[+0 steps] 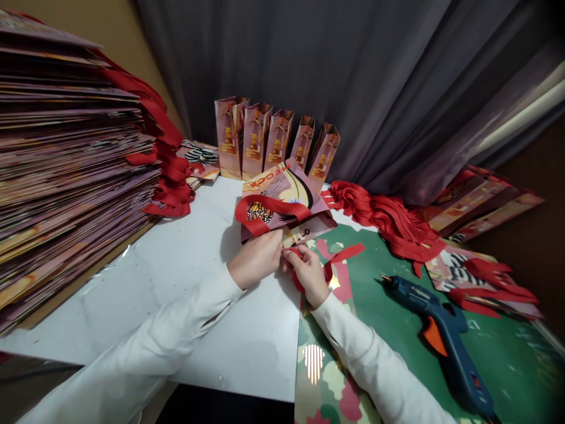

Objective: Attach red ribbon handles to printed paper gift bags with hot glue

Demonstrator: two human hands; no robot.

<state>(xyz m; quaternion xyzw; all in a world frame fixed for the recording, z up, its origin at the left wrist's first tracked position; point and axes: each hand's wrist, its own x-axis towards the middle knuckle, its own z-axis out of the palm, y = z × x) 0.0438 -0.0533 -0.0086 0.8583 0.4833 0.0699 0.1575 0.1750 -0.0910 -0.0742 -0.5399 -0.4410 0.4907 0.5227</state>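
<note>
Our right hand (309, 274) pinches a red ribbon (351, 253) by the bag's near edge; our left hand (258, 259) curls at that edge too, fingertips hidden, so we cannot tell what it grips. The bag (286, 189) is over the table (247, 341), a red loop (291, 209) across its printed side. We likely do best to keep the ribbon untwisted and press lightly, sparing the paper creases. The glue gun (441, 318) lies right of the bag, nozzle best kept off our sleeve (379, 365).
</note>
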